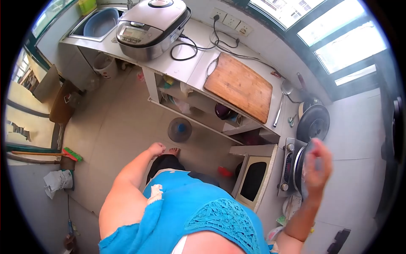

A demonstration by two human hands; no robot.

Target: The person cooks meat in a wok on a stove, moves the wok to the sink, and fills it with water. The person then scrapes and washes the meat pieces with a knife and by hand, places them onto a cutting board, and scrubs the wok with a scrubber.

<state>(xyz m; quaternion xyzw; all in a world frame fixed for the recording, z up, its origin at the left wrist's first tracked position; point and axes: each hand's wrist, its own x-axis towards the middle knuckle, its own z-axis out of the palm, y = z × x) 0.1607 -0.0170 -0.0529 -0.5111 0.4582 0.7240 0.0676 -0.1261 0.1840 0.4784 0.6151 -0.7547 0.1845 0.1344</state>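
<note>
Bare right hand (318, 165): up in the air and blurred, fingertips aimed forward, away from the body; spread or pinching something, I cannot tell from here.
Dark round pan with a pale metal rim (299, 169): and there it is, right below that hand, left edge peeking out beside the fingers, the rest largely covered; whether skin meets pan, the view won't settle.
Silver cooker with two round knobs (288, 167): under the pan, its control panel facing us just left of the right hand.
Black round disc with a raised centre (313, 122): just forward of the right fingertips, lying flat on the counter.
Small scissors with pale green handles (292, 120): forward and left of that same hand, near the disc.
Long-handled steel utensil (279, 108): farther forward, alongside the brown rectangular wooden board (241, 86).
Bare left hand (157, 149): well apart from the pan, down low by the black trousers (163, 163), fingers curled into a loose fist.
Clear round bottle with a blue cap (180, 128): on the floor, forward and right of that fist.
</note>
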